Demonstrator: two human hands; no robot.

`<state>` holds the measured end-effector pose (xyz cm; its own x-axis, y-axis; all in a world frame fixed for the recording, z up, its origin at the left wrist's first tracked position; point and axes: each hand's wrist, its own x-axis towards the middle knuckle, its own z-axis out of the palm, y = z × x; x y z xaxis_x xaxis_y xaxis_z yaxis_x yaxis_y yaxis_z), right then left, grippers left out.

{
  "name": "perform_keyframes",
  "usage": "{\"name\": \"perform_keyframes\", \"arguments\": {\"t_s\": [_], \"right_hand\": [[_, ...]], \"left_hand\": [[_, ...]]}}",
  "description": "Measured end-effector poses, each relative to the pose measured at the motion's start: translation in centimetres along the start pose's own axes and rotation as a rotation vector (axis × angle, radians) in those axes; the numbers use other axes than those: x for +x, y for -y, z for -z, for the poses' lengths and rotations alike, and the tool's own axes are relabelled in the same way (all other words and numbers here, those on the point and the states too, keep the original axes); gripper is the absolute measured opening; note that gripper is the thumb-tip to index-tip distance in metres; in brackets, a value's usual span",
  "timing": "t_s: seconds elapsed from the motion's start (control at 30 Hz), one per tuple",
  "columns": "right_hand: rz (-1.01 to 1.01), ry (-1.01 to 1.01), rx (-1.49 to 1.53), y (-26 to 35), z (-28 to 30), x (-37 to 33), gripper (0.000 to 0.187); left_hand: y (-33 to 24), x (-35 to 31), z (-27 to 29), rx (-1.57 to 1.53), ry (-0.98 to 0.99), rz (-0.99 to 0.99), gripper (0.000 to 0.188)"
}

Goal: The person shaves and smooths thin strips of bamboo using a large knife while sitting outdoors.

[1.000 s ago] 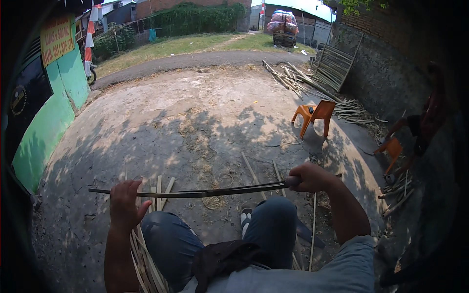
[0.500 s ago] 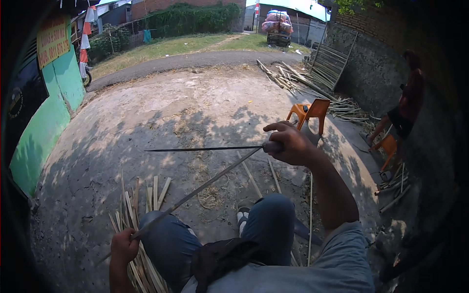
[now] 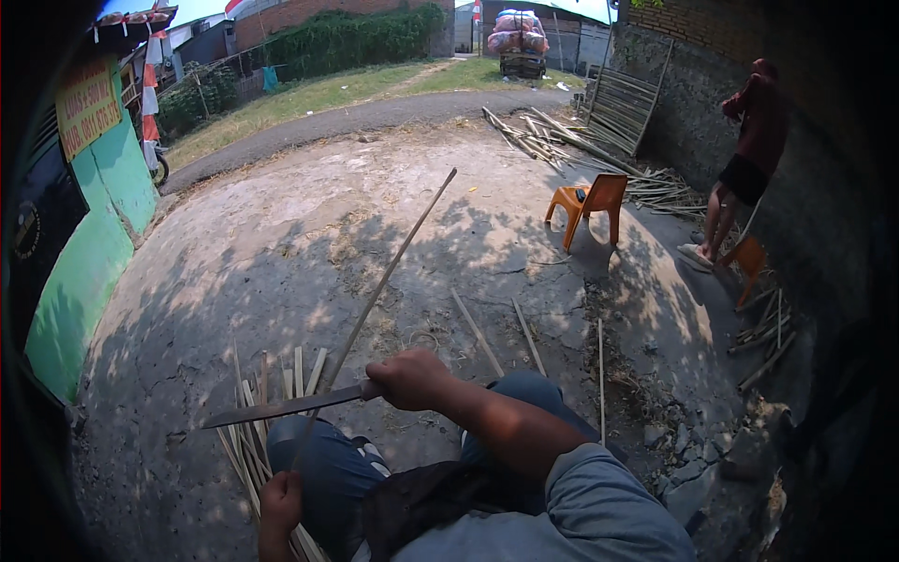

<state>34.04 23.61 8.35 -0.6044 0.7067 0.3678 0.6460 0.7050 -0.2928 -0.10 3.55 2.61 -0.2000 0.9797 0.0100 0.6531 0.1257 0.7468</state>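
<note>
The right hand is curled tight round the handle of a knife, its long blade pointing to the left. The left hand, low and near the left thigh, has its fingers closed on the lower part of a long, thin strip. From that grip the strip slants up and away to the right, its far end raised in front of the person. The blade crosses over the strip between the two hands; whether the edge touches it cannot be told. Beneath them are the person's jeans, and beside the left leg lies a bundle of pale strips. Three more lie apart on the concrete ground ahead and to the right, the nearest to the right knee being a slim pale stick. Farther out stands an orange chair with a small dark object on its seat. To its right, another person in a dark red top stands near a second orange chair. Behind the first chair, a pile of poles spreads near a slatted panel.
</note>
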Motion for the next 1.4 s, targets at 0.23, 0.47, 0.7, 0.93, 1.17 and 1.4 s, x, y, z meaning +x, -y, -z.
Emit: {"name": "perform_keyframes", "arguments": {"t_s": [0.23,0.47,0.7,0.93,1.17,1.4], "right_hand": [[-0.222,0.002,0.045,-3.2,0.0,-0.3,0.024],[-0.081,0.051,0.047,-0.9,-1.0,-0.5,0.027],[-0.236,0.03,-0.039,-4.2,1.1,2.6,0.019],[-0.221,0.007,0.016,-2.9,-1.2,1.5,0.027],[-0.14,0.023,0.031,-2.5,-1.4,2.2,0.032],[-0.116,-0.036,0.039,-2.5,-3.2,1.8,0.026]], "left_hand": [[-0.8,0.1,-0.9,0.135,-0.063,-0.014,0.053],[-0.5,0.6,-1.1,0.02,-0.051,-0.02,0.053],[-1.1,0.1,-0.3,0.037,-0.019,-0.013,0.052],[0.1,0.7,0.2,-0.059,0.057,0.045,0.053],[1.2,1.4,-0.2,-0.111,0.079,0.056,0.055],[0.7,1.0,-0.4,-0.099,0.038,0.102,0.057]]}}
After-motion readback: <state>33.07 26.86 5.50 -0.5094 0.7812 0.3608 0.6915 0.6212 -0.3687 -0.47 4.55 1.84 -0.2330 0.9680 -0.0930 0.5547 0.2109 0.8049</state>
